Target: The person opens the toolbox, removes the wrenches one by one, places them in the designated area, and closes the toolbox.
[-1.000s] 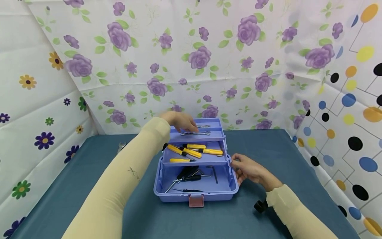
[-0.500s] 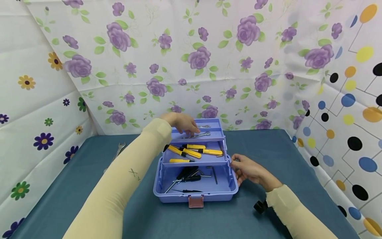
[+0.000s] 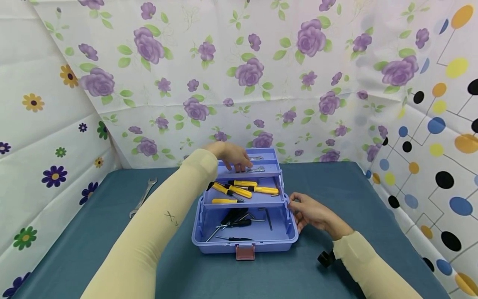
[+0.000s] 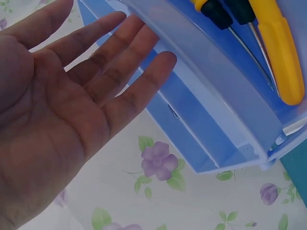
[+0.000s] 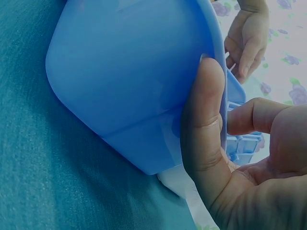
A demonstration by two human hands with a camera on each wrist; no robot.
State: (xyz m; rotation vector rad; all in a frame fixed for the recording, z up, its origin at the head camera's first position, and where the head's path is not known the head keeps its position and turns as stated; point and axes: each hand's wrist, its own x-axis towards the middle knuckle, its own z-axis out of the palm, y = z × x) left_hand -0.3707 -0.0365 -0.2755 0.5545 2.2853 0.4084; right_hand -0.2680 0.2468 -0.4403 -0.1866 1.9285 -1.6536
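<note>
Your left hand [image 3: 229,154] hovered over the top tray [image 3: 267,168] of the toolbox [image 3: 244,243], its fingers [image 4: 120,57] straight and spread, holding nothing; in the head view the fingertips lay over a silver wrench [image 3: 254,169] in that tray, though contact could not be judged. A second silver wrench [image 3: 257,158] lay just behind it in the same tray. Your right hand [image 3: 313,214] gripped the toolbox at its right wall, the thumb [image 5: 204,124] pressed flat along the outer rim and the other fingers curled over the edge. The toolbox, pale blue and opened into three stepped tiers, stood on the counter [image 3: 336,182] in the middle, near the back wall. Its middle tray [image 3: 274,201] held several yellow-handled screwdrivers [image 3: 242,187], lying at slight angles to one another. The bottom compartment held black-handled screwdrivers [image 3: 235,218] and hex keys [image 3: 268,216]. A pink latch [image 3: 245,251] sat on the front wall. Well apart, at the counter's left, lay a large open-ended wrench [image 3: 143,197]. A small black object [image 3: 325,258] rested just beside your right sleeve [image 3: 367,265].
</note>
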